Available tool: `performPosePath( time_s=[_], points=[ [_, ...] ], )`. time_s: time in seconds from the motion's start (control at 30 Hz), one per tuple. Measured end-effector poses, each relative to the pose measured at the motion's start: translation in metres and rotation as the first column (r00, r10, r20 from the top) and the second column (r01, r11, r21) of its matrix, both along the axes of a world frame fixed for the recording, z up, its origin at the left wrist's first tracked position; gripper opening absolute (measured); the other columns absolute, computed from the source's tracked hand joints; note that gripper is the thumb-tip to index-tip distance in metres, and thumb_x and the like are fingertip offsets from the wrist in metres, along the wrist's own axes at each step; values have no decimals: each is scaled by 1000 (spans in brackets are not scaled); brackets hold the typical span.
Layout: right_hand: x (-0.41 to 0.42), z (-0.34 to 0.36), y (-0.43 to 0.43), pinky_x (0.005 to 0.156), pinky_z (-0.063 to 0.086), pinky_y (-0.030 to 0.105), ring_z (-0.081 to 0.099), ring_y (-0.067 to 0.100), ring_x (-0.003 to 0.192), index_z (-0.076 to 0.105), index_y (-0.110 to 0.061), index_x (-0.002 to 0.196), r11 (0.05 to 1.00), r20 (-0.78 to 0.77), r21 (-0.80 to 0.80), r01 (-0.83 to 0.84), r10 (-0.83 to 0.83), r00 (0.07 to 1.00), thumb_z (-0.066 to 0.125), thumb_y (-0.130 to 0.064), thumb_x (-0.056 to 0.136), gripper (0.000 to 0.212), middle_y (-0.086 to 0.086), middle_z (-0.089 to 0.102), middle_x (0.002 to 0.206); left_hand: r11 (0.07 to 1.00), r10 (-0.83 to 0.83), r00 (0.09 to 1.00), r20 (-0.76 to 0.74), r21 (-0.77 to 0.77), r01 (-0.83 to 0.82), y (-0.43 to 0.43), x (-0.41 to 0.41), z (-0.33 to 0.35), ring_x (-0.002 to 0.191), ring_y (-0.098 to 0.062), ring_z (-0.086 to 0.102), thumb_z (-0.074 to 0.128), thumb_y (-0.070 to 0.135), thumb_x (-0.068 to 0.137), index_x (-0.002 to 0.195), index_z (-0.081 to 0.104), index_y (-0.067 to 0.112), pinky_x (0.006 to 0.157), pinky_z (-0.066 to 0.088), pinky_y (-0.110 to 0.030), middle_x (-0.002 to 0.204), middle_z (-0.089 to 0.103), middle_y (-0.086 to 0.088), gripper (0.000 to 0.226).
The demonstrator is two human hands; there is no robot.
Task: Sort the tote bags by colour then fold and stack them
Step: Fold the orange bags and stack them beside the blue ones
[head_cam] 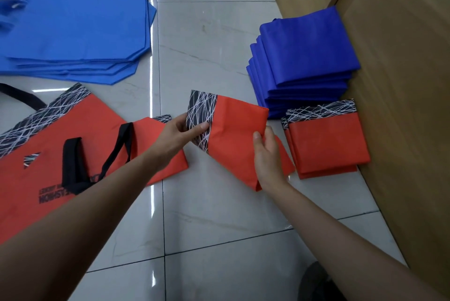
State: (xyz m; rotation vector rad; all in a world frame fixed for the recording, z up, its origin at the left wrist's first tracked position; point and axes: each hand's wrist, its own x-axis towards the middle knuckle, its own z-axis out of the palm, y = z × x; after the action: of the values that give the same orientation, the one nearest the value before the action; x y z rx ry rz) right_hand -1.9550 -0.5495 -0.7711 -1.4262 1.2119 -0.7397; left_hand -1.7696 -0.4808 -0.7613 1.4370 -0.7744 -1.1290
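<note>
Tote bag (233, 140), red and folded small, sits between the person's two hands over the tiled floor (219, 215). It is tilted and looks lifted clear of the tiles, though I can't be sure. The left hand (181, 131) pinches the black-and-white patterned band, thumb on top and fingers underneath. The right hand (266, 154) grips the opposite edge, thumb across the red cloth and fingers curled behind it.

Just to the right lies the stack of folded red bags (326, 144), tight against the cardboard box (401, 81). Its patterned end touches the stack of folded dark blue bags (306, 57).

My guess is that the bag goes onto the red stack next, and that is where trouble could come. The cloth looks stiff and springy, so if either hand eases off before the bag lies flat, the fold may pop open. Set down crooked, it could slide off the slick cloth below. The blue stack is stepped, and a careless wrist could push its layers askew.

To the left, unfolded red bags (48, 154) lie under the left forearm, and their black handles (73, 164) could snag it.
</note>
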Motion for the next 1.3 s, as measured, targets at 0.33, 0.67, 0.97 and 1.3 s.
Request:
performPosePath(
  time_s=[0.33, 0.67, 0.97, 1.3],
  points=[
    [-20, -26, 43, 70, 31, 25, 57, 32, 103, 55, 5, 113, 818, -327, 214, 534, -454, 828, 43, -8, 97, 24, 19, 62, 110, 944, -115, 984, 133, 323, 66, 0, -23, -36, 63, -21, 52, 70, 28, 82, 90, 53, 13, 53, 38, -26, 80, 63, -18, 24],
    [-31, -27, 32, 91, 42, 39, 48, 32, 117, 41, -7, 131, 967, -673, -240, 88, -231, 703, 65, -15, 85, 53, 15, 45, 133, 923, -252, 390, 886, 342, -179, -3, -64, -54, 90, -35, 54, 49, 47, 93, 104, 49, 7, 65, 39, -39, 102, 52, -13, 42],
    [-32, -35, 11, 105, 29, 39, 32, 31, 128, 35, -19, 141, 933, -873, -156, -325, 24, 487, 42, -43, 96, 51, 9, 33, 146, 879, -122, 720, 683, 412, -242, -18, -61, -55, 97, -32, 53, 62, 52, 83, 105, 49, 6, 82, 46, -42, 104, 57, -15, 52],
    [-36, -11, -15, 104, 30, 39, 39, 32, 126, 39, -17, 134, 922, -873, 158, -353, 298, 387, 50, -62, 85, 68, 14, 45, 134, 933, -263, 805, 532, 353, 72, -24, -42, -32, 57, -18, 40, 67, 37, 84, 92, 38, 11, 58, 35, -32, 71, 50, -4, 39]
  ],
)
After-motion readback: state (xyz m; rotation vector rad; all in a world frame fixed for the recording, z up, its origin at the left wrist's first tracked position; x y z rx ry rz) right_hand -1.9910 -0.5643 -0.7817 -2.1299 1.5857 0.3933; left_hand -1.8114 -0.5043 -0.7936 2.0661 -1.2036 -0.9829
